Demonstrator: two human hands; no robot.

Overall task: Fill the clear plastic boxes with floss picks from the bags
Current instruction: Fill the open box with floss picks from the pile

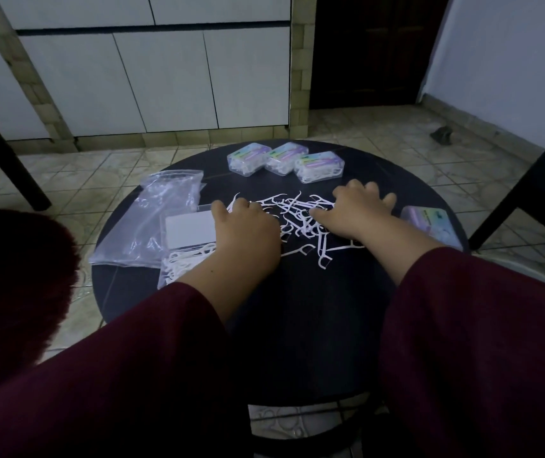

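Dim tiled room, round black tabletop [297, 325]. Left hand [248, 226] and right hand [353, 209] resting flat on loose floss picks [300, 223], fingers spread, gripping nothing. Picks looking light, springy, tangle-prone; probably pinching small bunches by handles.

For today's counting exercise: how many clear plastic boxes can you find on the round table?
5: three closed boxes in a row at the far edge; one at the right edge; one open box by the left hand. The sleeves may hide others.
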